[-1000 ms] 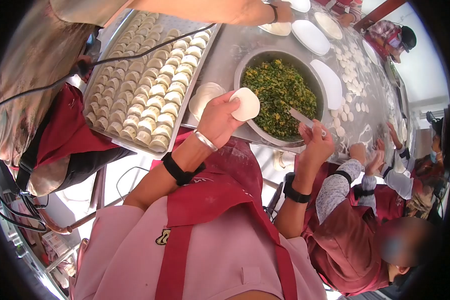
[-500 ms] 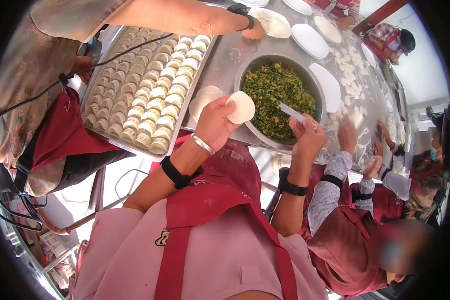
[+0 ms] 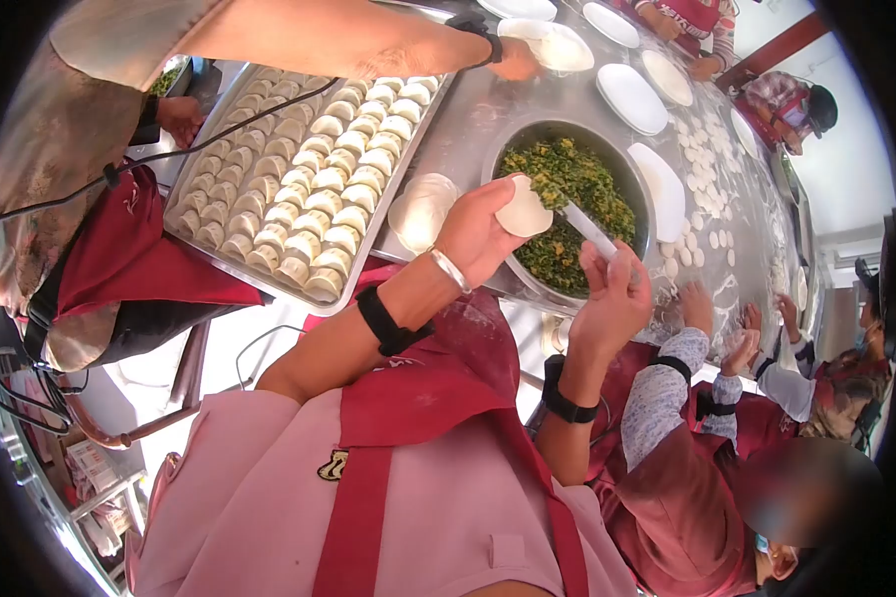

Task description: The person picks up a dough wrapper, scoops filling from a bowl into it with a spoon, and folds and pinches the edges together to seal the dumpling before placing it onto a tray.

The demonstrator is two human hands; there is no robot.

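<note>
My left hand (image 3: 478,231) holds a round dumpling wrapper (image 3: 528,211) over the near left rim of a large metal bowl (image 3: 639,249). Pinched in my right hand (image 3: 617,298) is a flat white spatula (image 3: 589,231), its tip carrying a clump of green and yellow filling (image 3: 550,191) at the wrapper's upper edge. More chopped filling (image 3: 577,164) fills much of the bowl. Left of the bowl, beside my left hand, a stack of wrappers (image 3: 420,212) lies on the metal table (image 3: 448,134).
A metal tray (image 3: 353,284) with rows of dumplings (image 3: 319,199) stands at the left. Another person's arm (image 3: 348,40) reaches across above it. White plates (image 3: 632,98) and small dough pieces (image 3: 702,169) lie beyond the bowl. Co-workers' hands (image 3: 695,306) are at the right.
The spatula has come up out of the bowl with filling on its tip and now meets the wrapper. My left hand has moved right, bringing the wrapper to the bowl's rim.
</note>
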